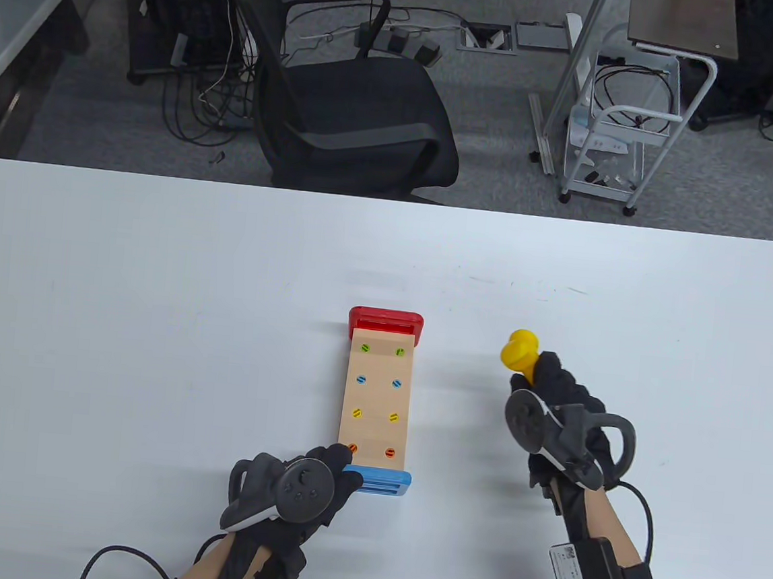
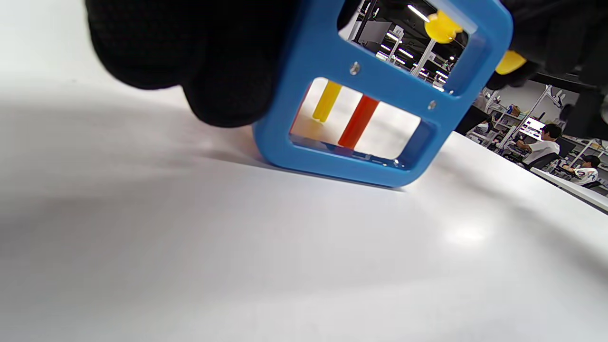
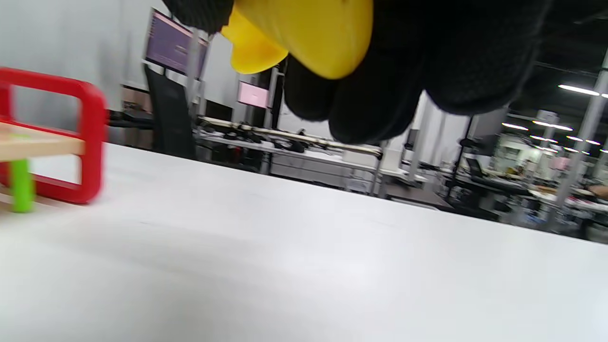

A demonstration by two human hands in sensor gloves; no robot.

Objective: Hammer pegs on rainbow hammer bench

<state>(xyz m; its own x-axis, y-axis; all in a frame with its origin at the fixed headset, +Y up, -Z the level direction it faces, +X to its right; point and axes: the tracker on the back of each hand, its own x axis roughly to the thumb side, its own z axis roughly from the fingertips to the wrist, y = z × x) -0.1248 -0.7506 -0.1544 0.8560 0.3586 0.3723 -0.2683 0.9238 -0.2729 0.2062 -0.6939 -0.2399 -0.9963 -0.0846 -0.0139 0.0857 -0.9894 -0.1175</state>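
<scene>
The hammer bench (image 1: 378,397) lies lengthwise on the white table (image 1: 121,313), near its centre, with the red end frame (image 1: 386,319) at the far side and the blue end frame (image 1: 380,481) nearest the person. Eight pegs (image 1: 362,381) sit in two columns in the wooden top: green, blue, yellow and orange pairs from far to near, all with their heads about flush with the board. The left hand (image 1: 301,491) rests at the near left corner of the bench, fingers (image 2: 223,71) curled against the blue frame and gripping it; the left wrist view shows yellow and orange peg shafts hanging below the board inside that frame. The right hand (image 1: 555,412) is to the right of the bench and clear of it, fingers wrapped round the handle of the yellow hammer (image 1: 519,356), whose head points away from the person and is raised off the table. The right wrist view confirms the grip and shows a green peg shaft by the red frame. An office chair (image 1: 349,97) and a wire cart (image 1: 616,140) stand beyond the table.
</scene>
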